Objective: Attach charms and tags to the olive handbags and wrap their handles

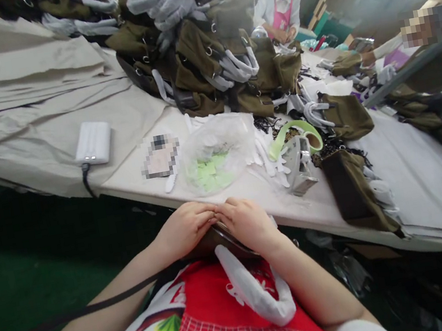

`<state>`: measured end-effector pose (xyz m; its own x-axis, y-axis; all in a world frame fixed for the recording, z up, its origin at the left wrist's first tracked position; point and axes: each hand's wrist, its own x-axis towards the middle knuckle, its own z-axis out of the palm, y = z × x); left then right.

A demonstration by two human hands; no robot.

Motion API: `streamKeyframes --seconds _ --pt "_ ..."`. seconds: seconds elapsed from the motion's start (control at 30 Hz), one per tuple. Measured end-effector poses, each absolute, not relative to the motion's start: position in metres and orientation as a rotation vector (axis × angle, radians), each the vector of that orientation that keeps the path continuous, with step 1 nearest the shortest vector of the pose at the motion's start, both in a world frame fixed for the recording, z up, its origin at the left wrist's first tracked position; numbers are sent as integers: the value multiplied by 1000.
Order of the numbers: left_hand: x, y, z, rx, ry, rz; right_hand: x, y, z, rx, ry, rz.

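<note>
An olive-brown handbag [213, 245] rests against my red apron at the table's front edge, mostly hidden under my hands and wrists. Its handle [257, 287], wrapped in white padding, loops down over the apron. My left hand [189, 227] has its fingers closed on the bag's top edge. Beside it, fingertips meeting, my right hand [247, 222] grips the same edge, where a zipper line shows. Just beyond both hands lies a clear plastic bag [217, 146] with light green paper slips [210, 172] inside.
A heap of olive handbags [201, 55] covers the table's back. Nearer lie a white power bank [94, 142] with cable, a blurred phone [160, 156], a green tape roll [314, 141] on a dispenser [300, 165], and another handbag [354, 190]. Two people work across the table.
</note>
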<state>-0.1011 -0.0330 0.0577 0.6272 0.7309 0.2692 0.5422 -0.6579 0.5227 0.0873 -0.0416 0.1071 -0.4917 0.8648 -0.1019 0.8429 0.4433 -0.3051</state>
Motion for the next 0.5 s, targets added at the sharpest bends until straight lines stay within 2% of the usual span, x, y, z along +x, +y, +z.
streamKeyframes --seconds 0.17,0.37,0.5 --pt "-105 -40 51 2101 1306 928 95 -49 101 -1530 -2347 459" --pt "-106 -37 44 1629 1265 899 95 -58 90 -1405 -1986 849" --pt "-107 -35 43 1531 1279 880 91 -61 89 -1478 -2014 911"
